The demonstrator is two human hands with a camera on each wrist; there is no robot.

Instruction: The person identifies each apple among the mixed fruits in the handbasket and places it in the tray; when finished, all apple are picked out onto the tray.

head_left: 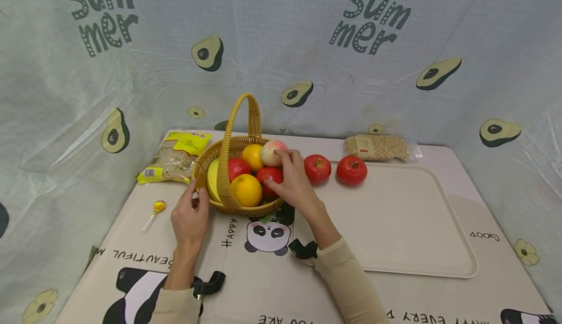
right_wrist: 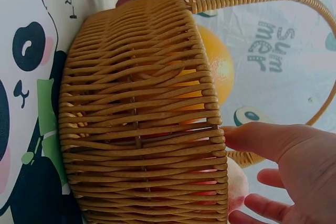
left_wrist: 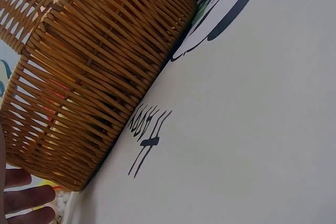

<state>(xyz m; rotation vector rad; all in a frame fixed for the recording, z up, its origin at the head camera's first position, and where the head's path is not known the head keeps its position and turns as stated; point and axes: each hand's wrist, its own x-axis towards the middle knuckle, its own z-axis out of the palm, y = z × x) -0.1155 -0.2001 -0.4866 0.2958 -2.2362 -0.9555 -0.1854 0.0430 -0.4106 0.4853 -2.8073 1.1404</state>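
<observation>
In the head view, a wicker basket (head_left: 250, 212) with an arched handle stands left of centre, holding several fruits. Among them are a front orange (head_left: 246, 190), a rear orange (head_left: 252, 157), a red apple (head_left: 239, 167), a green-yellow fruit (head_left: 212, 180) and a pinkish peach (head_left: 273, 152). My right hand (head_left: 295, 180) is over the basket's right side, thumb by another red apple (head_left: 269, 174) and fingertips at the peach. Its thumb and fingers are spread apart in the right wrist view. My left hand (head_left: 190, 215) rests beside the basket's left wall, fingers loosely extended.
Two red apples (head_left: 351, 170) sit at the upper left of a beige tray (head_left: 404, 216) on the right. A bag of grain (head_left: 379, 147) lies behind it. Left of the basket are a yellow-labelled bag (head_left: 175, 155) and a lollipop (head_left: 159, 206).
</observation>
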